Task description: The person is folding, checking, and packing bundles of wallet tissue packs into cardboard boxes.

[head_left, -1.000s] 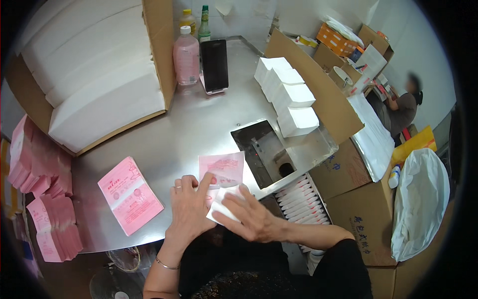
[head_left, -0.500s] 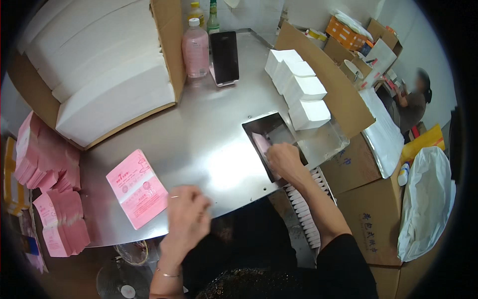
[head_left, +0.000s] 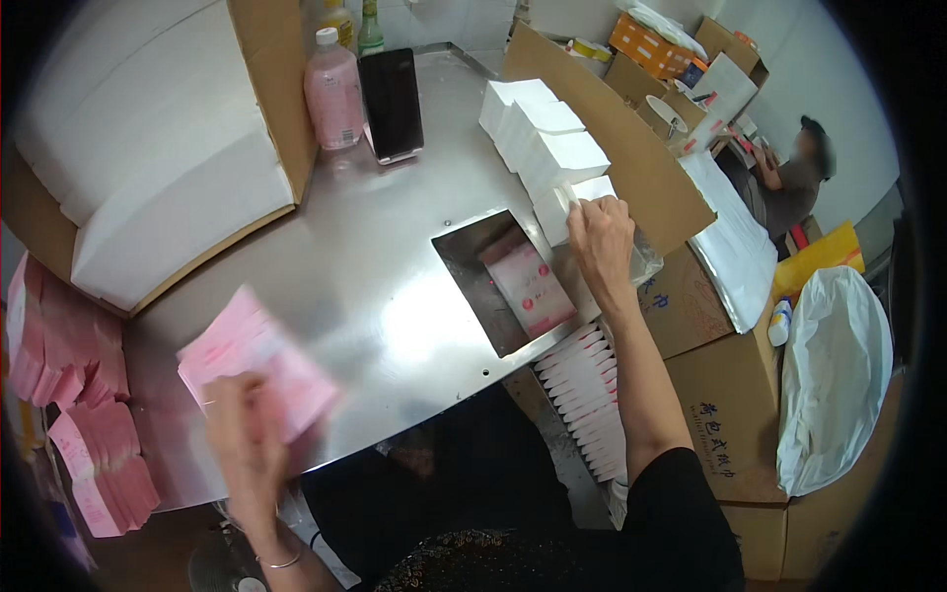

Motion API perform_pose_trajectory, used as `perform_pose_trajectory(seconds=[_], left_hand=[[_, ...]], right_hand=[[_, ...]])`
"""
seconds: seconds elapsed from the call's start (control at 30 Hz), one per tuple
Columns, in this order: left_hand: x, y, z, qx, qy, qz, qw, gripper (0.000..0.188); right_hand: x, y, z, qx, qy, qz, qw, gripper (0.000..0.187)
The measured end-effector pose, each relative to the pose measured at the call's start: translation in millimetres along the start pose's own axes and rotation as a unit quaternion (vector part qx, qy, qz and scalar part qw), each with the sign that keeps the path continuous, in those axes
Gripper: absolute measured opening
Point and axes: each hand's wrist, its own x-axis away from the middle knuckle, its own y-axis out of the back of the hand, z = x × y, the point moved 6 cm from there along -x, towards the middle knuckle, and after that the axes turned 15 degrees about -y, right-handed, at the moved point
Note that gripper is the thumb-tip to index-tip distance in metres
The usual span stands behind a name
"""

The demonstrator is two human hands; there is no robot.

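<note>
My left hand (head_left: 242,429), smeared by motion, is closed on the near edge of a pink printed paper bag (head_left: 301,380), whose right side is raised and blurred over a flat pink stack (head_left: 212,345). On the right, my right hand (head_left: 602,232) pinches the nearest bundle of folded white tissues (head_left: 554,212) at its top edge. More white tissue bundles (head_left: 538,128) stand in a row behind it. A pink and white packet (head_left: 530,286) lies tilted inside the rectangular opening (head_left: 469,286) in the metal table, left of my right hand.
White paper fills a large carton (head_left: 266,89) at the left. Pink bundles (head_left: 94,444) stand by the left edge. A phone (head_left: 392,104) and a pink bottle (head_left: 333,94) stand at the back. Packed packets (head_left: 587,395) sit below the table's right edge. Another person (head_left: 799,178) sits far right.
My right hand has left the opening and gone up to the white tissues; the pink packet stays in the opening. My left hand has moved left onto the pink stack and lifted a bag's edge.
</note>
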Motion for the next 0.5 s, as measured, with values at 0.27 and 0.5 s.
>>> perform_pose_trajectory(seconds=[0.27, 0.5], left_hand=[[-20.4, -96.6, -68.7, 0.007, -0.178, 0.038, 0.983, 0.021], [-17.9, -119.8, -87.6, 0.107, -0.207, 0.087, 0.969, 0.024]], right_hand=[[-1.3, -2.0, -18.4, -0.007, -0.028, 0.028, 0.999, 0.02], [8.8, 10.8, 2.3, -0.022, 0.04, -0.065, 0.997, 0.034]])
